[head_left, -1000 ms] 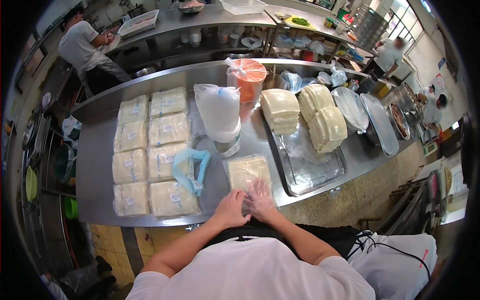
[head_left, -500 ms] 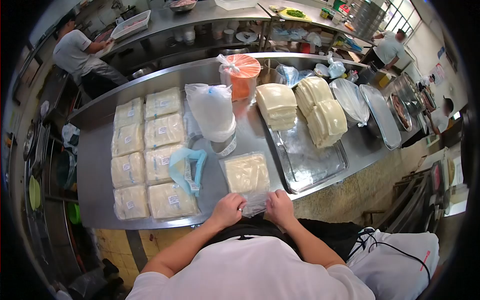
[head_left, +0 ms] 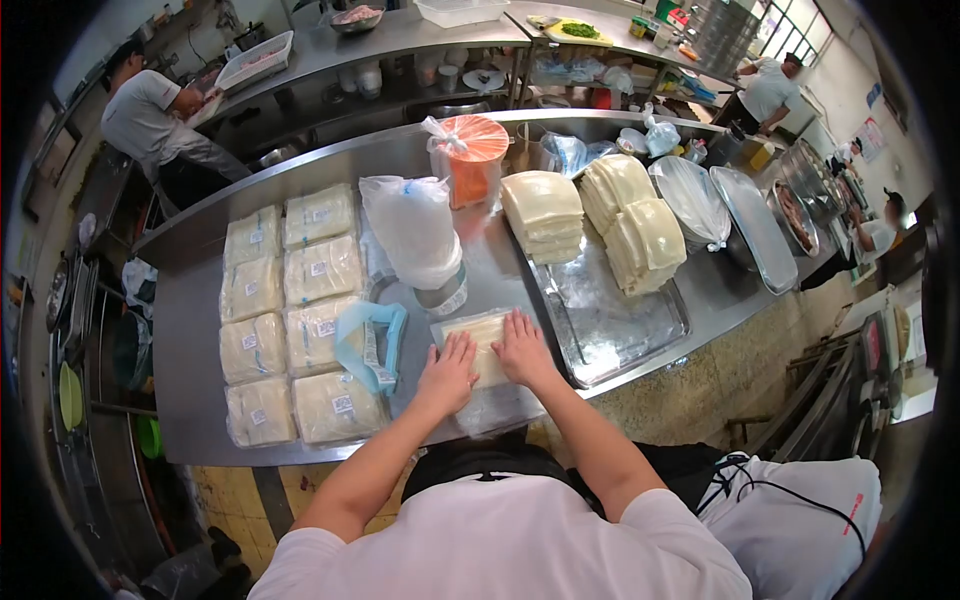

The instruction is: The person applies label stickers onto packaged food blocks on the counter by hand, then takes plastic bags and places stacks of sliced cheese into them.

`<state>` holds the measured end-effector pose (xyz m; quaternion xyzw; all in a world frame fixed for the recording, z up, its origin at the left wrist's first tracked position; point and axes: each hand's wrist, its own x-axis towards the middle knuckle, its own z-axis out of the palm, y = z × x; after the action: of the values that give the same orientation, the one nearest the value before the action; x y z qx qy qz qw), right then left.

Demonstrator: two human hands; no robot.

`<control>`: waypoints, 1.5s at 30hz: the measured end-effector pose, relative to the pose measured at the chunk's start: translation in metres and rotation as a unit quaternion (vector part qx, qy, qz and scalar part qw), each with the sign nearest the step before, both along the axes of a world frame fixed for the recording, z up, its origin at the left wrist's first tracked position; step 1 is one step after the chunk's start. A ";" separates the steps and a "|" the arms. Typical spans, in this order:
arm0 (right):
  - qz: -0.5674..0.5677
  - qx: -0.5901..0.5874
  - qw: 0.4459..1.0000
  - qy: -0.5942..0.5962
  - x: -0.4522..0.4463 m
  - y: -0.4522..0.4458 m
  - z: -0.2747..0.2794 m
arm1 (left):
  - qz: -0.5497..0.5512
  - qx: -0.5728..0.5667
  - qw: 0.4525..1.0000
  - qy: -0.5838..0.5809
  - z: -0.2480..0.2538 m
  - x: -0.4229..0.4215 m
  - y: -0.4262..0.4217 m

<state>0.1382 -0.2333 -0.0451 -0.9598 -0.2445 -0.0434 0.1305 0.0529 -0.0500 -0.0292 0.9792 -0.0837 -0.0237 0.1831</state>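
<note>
On the steel table, a clear bag with pale flat sheets [head_left: 487, 332] lies in front of me. My left hand [head_left: 450, 372] rests flat on its left side, and my right hand [head_left: 521, 349] presses on its right side, fingers spread. Left of them lies a blue tape dispenser [head_left: 372, 345]. Behind it stands a container topped with white plastic bags [head_left: 410, 232]. Several packed, labelled bags [head_left: 322, 268] lie in two columns at the left. To the right, a metal tray [head_left: 625, 335] bears stacks of pale sheets [head_left: 645, 245].
An orange-filled bagged container [head_left: 470, 165] stands near the table's raised back edge. Right of the tray are a bagged bowl [head_left: 690, 200] and a lidded long container [head_left: 755, 230]. Co-workers stand at the far left [head_left: 150, 115] and far right [head_left: 768, 92].
Both my hands have let go of the bag's near open end and moved forward onto the bag, fingers now spread flat. The bag's near end now lies flat on the table.
</note>
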 end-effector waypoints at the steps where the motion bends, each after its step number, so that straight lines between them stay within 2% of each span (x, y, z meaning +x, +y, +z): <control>1: -0.018 0.026 0.999 0.040 0.001 -0.001 0.005 | 0.022 0.000 1.000 -0.006 0.004 -0.005 0.001; 2: -0.037 0.052 0.995 0.083 -0.002 -0.006 0.009 | 0.043 -0.002 0.999 -0.009 0.007 -0.013 0.002; 5: -0.119 0.085 0.973 0.176 -0.030 -0.024 0.044 | 0.209 -0.137 0.950 0.185 0.034 -0.032 0.006; 6: -0.149 0.088 0.964 0.202 -0.044 -0.034 0.044 | 0.214 -0.146 0.938 0.229 0.026 -0.036 0.005; 8: -0.188 0.102 0.920 0.328 -0.060 -0.060 0.007 | 0.222 -0.162 0.908 0.316 0.006 -0.046 0.003; 9: -0.207 0.108 0.892 0.388 -0.062 -0.065 0.007 | 0.225 -0.204 0.884 0.355 0.005 -0.049 0.002; 11: -0.252 0.197 0.781 0.536 -0.068 -0.078 0.009 | 0.231 -0.284 0.826 0.429 0.004 -0.054 -0.003; 12: -0.270 0.239 0.712 0.603 -0.069 -0.081 0.016 | 0.280 -0.407 0.768 0.409 -0.011 -0.062 -0.003; 14: -0.252 0.377 0.587 0.670 -0.066 -0.099 -0.009 | 0.359 -0.623 0.605 0.343 -0.049 -0.080 -0.003; 15: -0.240 0.442 0.514 0.695 -0.066 -0.104 -0.019 | 0.340 -0.672 0.569 0.330 -0.049 -0.084 -0.002; 17: -0.221 0.576 0.428 0.661 -0.059 -0.090 0.006 | 0.266 -0.696 0.578 0.333 -0.029 -0.084 -0.008; 18: -0.210 0.637 0.381 0.636 -0.052 -0.081 0.024 | 0.211 -0.672 0.625 0.337 -0.018 -0.081 -0.011; 19: -0.211 0.650 0.377 0.625 -0.043 -0.075 0.038 | 0.151 -0.638 0.676 0.337 -0.007 -0.076 -0.015; 22: -0.193 0.573 0.565 0.562 -0.027 -0.065 0.012 | 0.010 -0.479 0.839 0.257 0.013 -0.056 -0.032; 24: -0.145 0.433 0.780 0.428 -0.024 -0.059 0.000 | -0.023 -0.312 0.940 0.134 0.012 -0.043 -0.043; 25: -0.126 0.337 0.871 0.334 -0.023 -0.056 -0.002 | -0.023 -0.211 0.975 0.061 0.007 -0.036 -0.049; 26: -0.101 0.233 0.940 0.228 -0.022 -0.054 -0.004 | -0.028 -0.107 0.994 -0.012 0.002 -0.028 -0.053; 27: -0.111 0.235 0.950 0.175 -0.022 -0.050 -0.004 | -0.037 -0.039 0.999 -0.003 0.002 -0.021 -0.053; 30: -0.152 0.228 0.942 0.194 -0.012 -0.042 -0.003 | -0.013 -0.007 1.000 -0.008 0.008 -0.015 -0.058; 33: -0.132 0.228 0.927 0.268 0.006 -0.041 -0.029 | 0.013 -0.012 1.000 0.001 0.012 -0.014 -0.063; 34: -0.136 0.257 0.876 0.386 0.013 -0.040 -0.017 | 0.023 -0.015 1.000 -0.001 0.012 -0.015 -0.064; 36: -0.147 0.295 0.730 0.598 0.026 -0.038 0.012 | 0.038 -0.023 0.999 -0.008 0.010 -0.014 -0.065; 37: -0.121 0.343 0.702 0.612 0.024 -0.036 0.025 | 0.052 -0.043 0.997 -0.030 0.004 -0.013 -0.064; 39: -0.123 0.350 0.697 0.613 0.020 -0.023 0.054 | 0.079 -0.084 0.990 -0.075 -0.012 -0.014 -0.061; 42: -0.077 0.394 0.667 0.627 0.012 -0.001 0.107 | 0.172 -0.357 0.917 -0.048 -0.018 -0.016 -0.046; 43: -0.053 0.415 0.652 0.633 0.011 0.008 0.122 | 0.222 -0.447 0.866 -0.014 -0.017 -0.013 -0.039; 45: -0.007 0.448 0.663 0.600 0.016 0.026 0.148 | 0.309 -0.608 0.729 0.061 -0.014 -0.011 -0.025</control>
<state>0.1537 -0.2075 0.1033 -0.6058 -0.0576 0.4367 0.6626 0.0424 -0.0747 -0.0430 0.6270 0.2384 0.0309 0.7410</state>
